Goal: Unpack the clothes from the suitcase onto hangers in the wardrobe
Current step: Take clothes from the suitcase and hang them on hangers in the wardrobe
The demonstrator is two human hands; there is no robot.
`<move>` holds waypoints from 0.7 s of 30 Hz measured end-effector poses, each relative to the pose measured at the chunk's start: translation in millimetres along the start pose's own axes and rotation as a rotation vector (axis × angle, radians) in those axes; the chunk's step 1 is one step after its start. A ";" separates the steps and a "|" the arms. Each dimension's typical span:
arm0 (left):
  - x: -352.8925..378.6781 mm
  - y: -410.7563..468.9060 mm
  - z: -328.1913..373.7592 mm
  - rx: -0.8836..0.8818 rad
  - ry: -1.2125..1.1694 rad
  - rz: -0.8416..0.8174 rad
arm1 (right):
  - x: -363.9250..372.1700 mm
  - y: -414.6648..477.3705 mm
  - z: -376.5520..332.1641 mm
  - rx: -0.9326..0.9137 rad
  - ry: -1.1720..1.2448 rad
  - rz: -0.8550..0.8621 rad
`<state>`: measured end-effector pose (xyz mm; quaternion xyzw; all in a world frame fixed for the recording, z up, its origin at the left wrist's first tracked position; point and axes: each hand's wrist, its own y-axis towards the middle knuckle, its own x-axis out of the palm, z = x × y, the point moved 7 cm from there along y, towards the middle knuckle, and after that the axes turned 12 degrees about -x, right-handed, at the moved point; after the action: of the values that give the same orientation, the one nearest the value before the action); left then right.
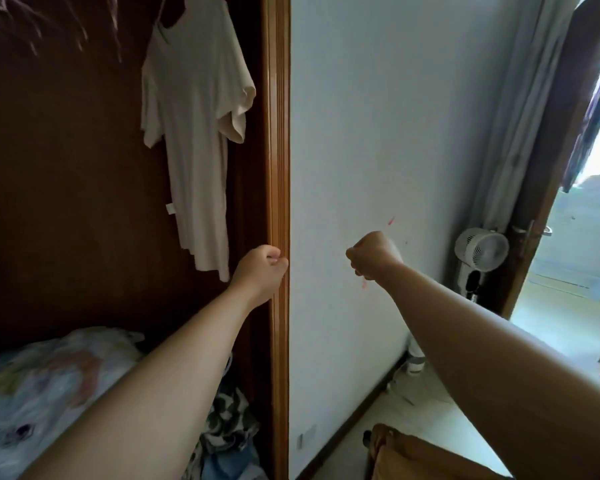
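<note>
A cream T-shirt (196,109) hangs on a hanger inside the dark wooden wardrobe (66,168), near its right side. Blurred empty hangers (32,26) show at the top left. My left hand (262,271) is curled into a fist in front of the wardrobe's wooden frame (279,133), just below the shirt's hem, holding nothing. My right hand (371,256) is also a fist, raised before the white wall, with nothing in it. A corner of the brown suitcase (413,452) shows at the bottom right.
Folded bedding (42,386) and patterned clothes (229,420) lie on the wardrobe floor. A white fan (482,249) stands by the wall at the right, beside a grey curtain (520,116) and an open door (548,168) to a bright balcony.
</note>
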<state>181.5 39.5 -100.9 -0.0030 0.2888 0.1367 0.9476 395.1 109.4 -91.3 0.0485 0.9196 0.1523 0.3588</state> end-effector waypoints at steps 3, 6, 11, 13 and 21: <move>50.9 -24.9 -22.6 -0.056 0.018 -0.063 | 0.0 -30.6 64.1 0.089 -0.014 -0.034; 103.4 -43.8 -44.5 -0.110 0.046 -0.140 | 2.7 -63.6 125.2 0.196 -0.004 -0.070; 200.2 -68.4 -95.1 -0.205 0.108 -0.300 | 10.3 -126.1 224.5 0.370 -0.031 -0.122; 236.7 -79.9 -122.6 -0.260 0.120 -0.367 | 18.9 -153.7 264.7 0.436 -0.010 -0.124; 372.1 -138.9 -249.0 -0.343 0.301 -0.604 | 72.0 -293.0 427.5 0.718 -0.044 -0.138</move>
<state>377.8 -19.5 -522.4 -0.2668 0.3836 -0.1043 0.8779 636.3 -49.5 -527.7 0.1126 0.9076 -0.2061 0.3481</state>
